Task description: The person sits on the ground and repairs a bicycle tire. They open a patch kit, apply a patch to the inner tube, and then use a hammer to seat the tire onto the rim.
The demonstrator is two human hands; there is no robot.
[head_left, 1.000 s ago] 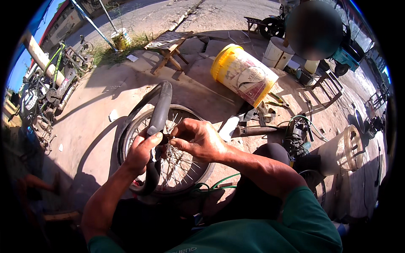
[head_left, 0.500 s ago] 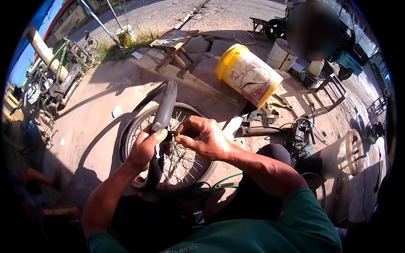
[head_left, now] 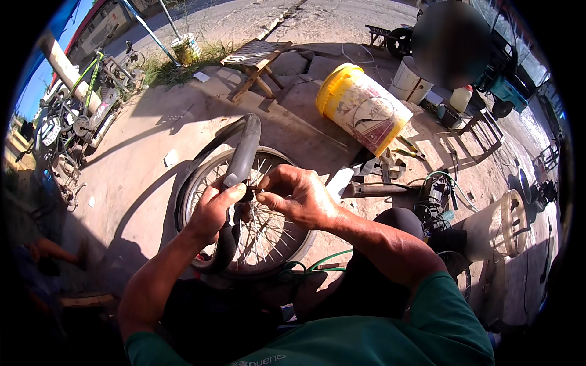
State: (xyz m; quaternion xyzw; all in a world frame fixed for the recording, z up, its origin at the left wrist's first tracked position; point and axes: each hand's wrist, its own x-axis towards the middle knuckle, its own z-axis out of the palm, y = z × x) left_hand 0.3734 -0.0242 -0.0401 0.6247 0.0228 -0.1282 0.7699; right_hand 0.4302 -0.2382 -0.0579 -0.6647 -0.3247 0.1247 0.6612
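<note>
A dark grey inner tube (head_left: 245, 149) arches up over a spoked wheel (head_left: 300, 251) that lies on the ground in front of me. My left hand (head_left: 210, 212) is closed round a folded part of the tube, thumb on top. Close beside it, my right hand (head_left: 300, 198) pinches a small dark piece (head_left: 256, 190) at the tube between thumb and fingertips; it is too small to name. A pale scrap (head_left: 231, 215) shows under my left thumb. The tube's lower part hangs down over the near side of the wheel.
Beyond the wheel a yellow-and-white bucket (head_left: 366, 113) lies tipped over, with pliers (head_left: 410, 148) by it. At right are a hand pump-like dark tube (head_left: 381, 190) and a white bucket (head_left: 497, 229). A wooden stool (head_left: 256, 67) and bicycle parts (head_left: 79, 116) stand farther off.
My right fingertips have shifted slightly at the small dark piece, which shows a little more between the hands. The left hand keeps its grip on the tube.
</note>
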